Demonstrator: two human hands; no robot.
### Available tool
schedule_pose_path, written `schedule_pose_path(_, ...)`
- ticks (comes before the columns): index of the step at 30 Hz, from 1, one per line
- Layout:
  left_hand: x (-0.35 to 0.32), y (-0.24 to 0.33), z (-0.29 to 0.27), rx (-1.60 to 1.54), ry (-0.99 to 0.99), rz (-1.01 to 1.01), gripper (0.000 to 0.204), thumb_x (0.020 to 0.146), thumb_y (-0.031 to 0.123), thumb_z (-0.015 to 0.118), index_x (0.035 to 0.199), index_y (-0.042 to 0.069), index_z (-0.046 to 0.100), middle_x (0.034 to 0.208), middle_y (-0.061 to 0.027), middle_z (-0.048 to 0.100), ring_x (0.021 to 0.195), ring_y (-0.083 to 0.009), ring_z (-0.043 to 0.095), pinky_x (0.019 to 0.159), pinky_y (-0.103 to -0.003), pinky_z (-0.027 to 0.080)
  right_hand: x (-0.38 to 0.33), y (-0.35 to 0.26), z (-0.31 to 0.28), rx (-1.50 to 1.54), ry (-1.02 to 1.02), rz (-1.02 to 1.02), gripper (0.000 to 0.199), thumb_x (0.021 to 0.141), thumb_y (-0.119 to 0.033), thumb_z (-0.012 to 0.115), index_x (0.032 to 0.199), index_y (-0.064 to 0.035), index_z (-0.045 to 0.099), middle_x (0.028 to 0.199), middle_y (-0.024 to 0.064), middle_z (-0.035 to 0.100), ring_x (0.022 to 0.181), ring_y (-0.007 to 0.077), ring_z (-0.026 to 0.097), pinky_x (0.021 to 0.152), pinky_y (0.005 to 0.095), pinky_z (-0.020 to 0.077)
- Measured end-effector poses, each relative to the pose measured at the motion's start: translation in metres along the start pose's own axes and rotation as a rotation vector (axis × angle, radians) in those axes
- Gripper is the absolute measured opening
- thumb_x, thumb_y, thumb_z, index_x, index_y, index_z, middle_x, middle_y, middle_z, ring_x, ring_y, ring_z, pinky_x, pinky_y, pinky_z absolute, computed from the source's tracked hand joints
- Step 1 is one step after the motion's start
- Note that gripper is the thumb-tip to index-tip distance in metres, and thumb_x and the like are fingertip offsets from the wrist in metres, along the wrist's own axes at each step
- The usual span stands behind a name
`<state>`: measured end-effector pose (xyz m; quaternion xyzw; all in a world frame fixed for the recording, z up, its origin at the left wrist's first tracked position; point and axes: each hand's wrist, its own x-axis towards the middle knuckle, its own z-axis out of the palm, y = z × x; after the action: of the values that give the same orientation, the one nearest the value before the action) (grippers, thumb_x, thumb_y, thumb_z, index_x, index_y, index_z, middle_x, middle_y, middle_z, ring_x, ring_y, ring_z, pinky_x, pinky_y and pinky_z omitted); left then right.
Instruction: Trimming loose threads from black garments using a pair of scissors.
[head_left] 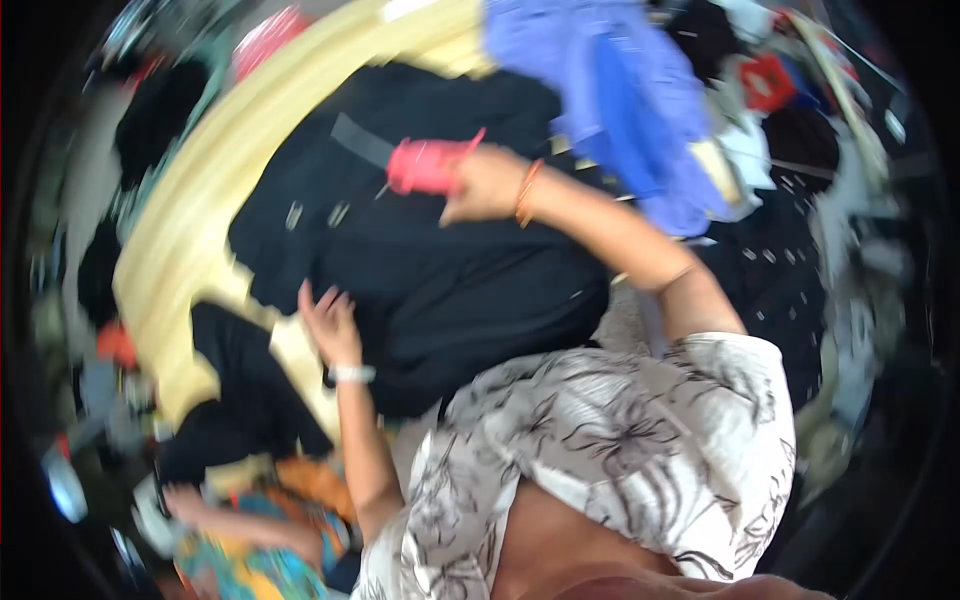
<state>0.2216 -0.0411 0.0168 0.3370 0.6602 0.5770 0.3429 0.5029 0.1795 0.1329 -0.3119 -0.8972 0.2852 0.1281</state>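
While right hand (486, 184) clasps pink object (424, 166) | left hand (333, 329) splayed over black cloth (430, 290)

A pale yellow table (170, 260), its edge bowed by the lens, stretches from near left to the far side in bright light. Left of it runs a grey strip (86, 208), too blurred to identify; bluish-white glare (66, 488) shows near left.

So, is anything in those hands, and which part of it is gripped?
The right hand grips a blurred pink handheld object by its right end, opposite the translucent strip. The left hand holds nothing visible.
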Motion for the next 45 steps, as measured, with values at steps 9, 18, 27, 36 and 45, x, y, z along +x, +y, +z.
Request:
schedule_pose_path(9,0.115,-0.022,-0.046,1.049,-0.129,0.449,0.053,0.077,0.005,0.065,0.127,-0.007,0.053,0.123,-0.0261,0.057,0.115,-0.0410,0.052,0.102,-0.045,0.040,-0.092,0.008,0.056,-0.241,0.163,0.278,0.030,0.079,-0.013,0.058,0.107,-0.0006,0.056,0.106,0.0185,0.063,0.077,0.0333,0.068,0.066,0.0430,0.0542)
schedule_pose_path(18,0.137,-0.031,-0.116,0.619,-0.330,0.192,0.081,0.075,0.006,0.075,0.143,-0.001,0.034,0.146,-0.0194,0.038,0.132,-0.0319,0.041,0.111,-0.042,0.033,-0.119,0.023,0.019,-0.036,0.131,0.324,0.017,0.077,-0.026,0.061,0.076,-0.0097,0.066,0.074,0.0167,0.067,0.075,0.0372,0.067,0.065,0.0473,0.0532)
schedule_pose_path(27,0.091,0.013,-0.053,-0.103,-0.166,-0.117,0.007,0.091,0.004,0.066,0.085,0.008,0.063,0.085,0.0049,0.064,0.076,-0.0016,0.054,0.074,-0.017,0.044,-0.127,0.045,-0.076,0.155,0.207,0.374,0.024,0.086,-0.018,0.073,0.100,-0.0004,0.066,0.070,0.0074,0.058,0.070,0.0057,0.050,0.065,0.0283,0.0466)
schedule_pose_path(36,0.110,0.006,-0.059,0.614,0.193,0.236,0.028,0.087,0.012,0.069,0.111,-0.002,0.064,0.101,-0.0112,0.069,0.090,-0.0190,0.066,0.080,-0.033,0.050,-0.053,0.142,-0.046,-0.765,0.140,0.553,0.031,0.092,-0.036,0.058,0.093,-0.0057,0.064,0.074,0.0167,0.067,0.069,0.0347,0.068,0.062,0.0458,0.0549)
schedule_pose_path(45,0.094,0.088,0.195,0.679,-0.497,0.899,0.045,0.080,0.021,0.072,0.121,0.007,0.060,0.126,-0.0165,0.059,0.120,-0.0351,0.053,0.100,-0.043,0.043,-0.108,0.093,-0.036,-0.408,0.349,0.579,0.028,0.085,-0.008,0.062,0.110,-0.0081,0.048,0.103,0.0169,0.057,0.090,0.0394,0.062,0.073,0.0472,0.0511)
